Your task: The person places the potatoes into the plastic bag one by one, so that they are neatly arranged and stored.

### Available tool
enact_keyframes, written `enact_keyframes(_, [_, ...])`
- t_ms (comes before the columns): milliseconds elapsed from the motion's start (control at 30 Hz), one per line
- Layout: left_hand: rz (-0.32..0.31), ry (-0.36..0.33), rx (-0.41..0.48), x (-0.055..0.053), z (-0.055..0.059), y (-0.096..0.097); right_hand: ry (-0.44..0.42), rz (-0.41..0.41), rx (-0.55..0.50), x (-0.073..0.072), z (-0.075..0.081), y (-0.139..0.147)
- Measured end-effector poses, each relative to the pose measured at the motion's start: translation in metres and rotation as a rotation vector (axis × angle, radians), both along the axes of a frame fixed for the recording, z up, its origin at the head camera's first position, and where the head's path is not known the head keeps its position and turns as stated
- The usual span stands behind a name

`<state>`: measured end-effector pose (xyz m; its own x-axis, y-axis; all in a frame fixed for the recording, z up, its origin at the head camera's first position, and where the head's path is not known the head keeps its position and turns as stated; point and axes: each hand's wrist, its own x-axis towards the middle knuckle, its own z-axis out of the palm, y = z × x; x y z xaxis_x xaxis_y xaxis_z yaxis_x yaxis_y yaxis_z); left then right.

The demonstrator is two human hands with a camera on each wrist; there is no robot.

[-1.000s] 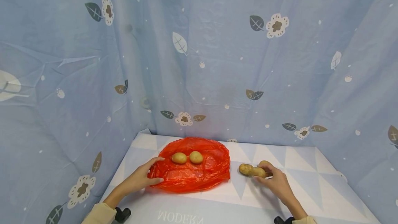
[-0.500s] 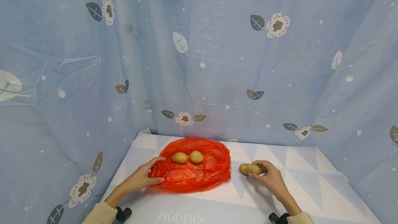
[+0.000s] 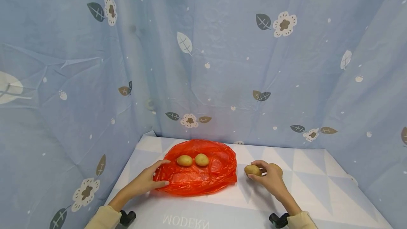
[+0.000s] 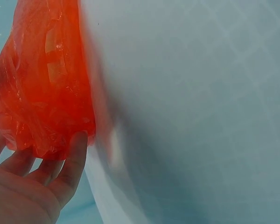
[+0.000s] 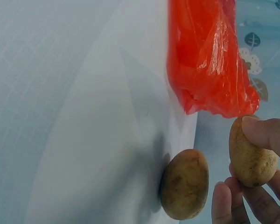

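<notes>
A red plastic bag [image 3: 194, 183] lies spread on the table, with two potatoes [image 3: 184, 160] [image 3: 201, 160] side by side on its red film. At its left end is my left hand [image 3: 144, 183], thumb and fingers spread round the edge; the left wrist view has the fingertips against the plastic. My right hand [image 3: 271, 179], to the right of the bag, pinches a potato [image 5: 253, 158] between thumb and fingers. Another potato [image 5: 184, 184] rests on the table; in the head view this potato [image 3: 277, 169] is partly hidden behind the hand.
The table [image 3: 305, 193] has a pale cover with blue triangles and printed letters at the front. A blue curtain [image 3: 222, 80] with leaves and flowers stands behind and on both sides. A black wrist strap [image 3: 128, 218] is on each arm.
My right hand has moved left with the potato, towards the bag, uncovering the other potato behind the hand. My left hand and the bag stay as they were.
</notes>
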<state>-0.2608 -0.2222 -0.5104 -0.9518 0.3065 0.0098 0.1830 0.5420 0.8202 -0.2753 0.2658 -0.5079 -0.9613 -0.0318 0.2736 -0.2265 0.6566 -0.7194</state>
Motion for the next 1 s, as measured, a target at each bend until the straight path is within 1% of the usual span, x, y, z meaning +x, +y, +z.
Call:
enact_keyframes(100, [-0.001, 0.001, 0.0, 0.0, 0.0, 0.001, -0.048, 0.008, -0.022, 0.0, 0.001, -0.004])
enact_keyframes(200, [0.004, -0.008, 0.002, 0.0, 0.0, 0.001, -0.073, 0.011, -0.024, 0.0, 0.003, -0.009])
enact_keyframes(400, [0.03, -0.022, 0.002, 0.002, 0.0, 0.002, -0.049, 0.042, -0.038, -0.003, 0.005, -0.021])
enact_keyframes(567, [0.027, -0.02, 0.006, 0.002, 0.0, 0.002, -0.062, 0.06, -0.073, -0.005, 0.007, -0.033])
enact_keyframes(700, [0.025, -0.021, 0.006, 0.001, 0.0, 0.002, -0.068, 0.065, -0.07, -0.006, 0.007, -0.042])
enact_keyframes(1000, [0.027, -0.022, -0.002, 0.001, 0.0, 0.002, -0.041, 0.121, -0.083, -0.008, 0.005, -0.059])
